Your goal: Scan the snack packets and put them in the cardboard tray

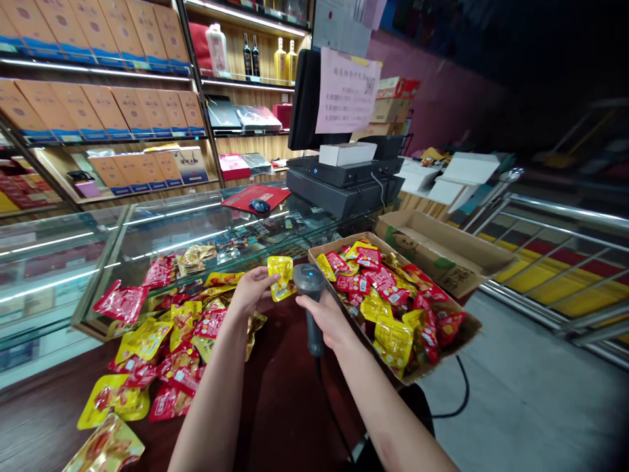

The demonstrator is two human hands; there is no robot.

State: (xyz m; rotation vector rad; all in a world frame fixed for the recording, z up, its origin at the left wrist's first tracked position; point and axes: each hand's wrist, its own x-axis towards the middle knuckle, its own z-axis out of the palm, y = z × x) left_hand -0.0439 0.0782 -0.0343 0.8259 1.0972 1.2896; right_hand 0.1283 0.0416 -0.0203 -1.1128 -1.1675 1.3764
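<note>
A small yellow snack packet (281,279) is pinched in my left hand (253,290), held upright over the table. My right hand (327,318) is wrapped round the grip of a dark barcode scanner (309,278), whose head is close beside the packet; a small blue light shows on top. Left of my arms lies a loose pile of red and yellow snack packets (179,360), some of them on the glass counter's edge. To the right, a cardboard box (422,373) is filled with similar packets (378,282).
Ahead is a glass counter (196,226) with a red mat (255,196), a mouse (259,206) and a monitor (302,98). An opened cardboard box (442,249) and a metal railing (555,262) are at right. The scanner's cable (334,413) runs down toward me.
</note>
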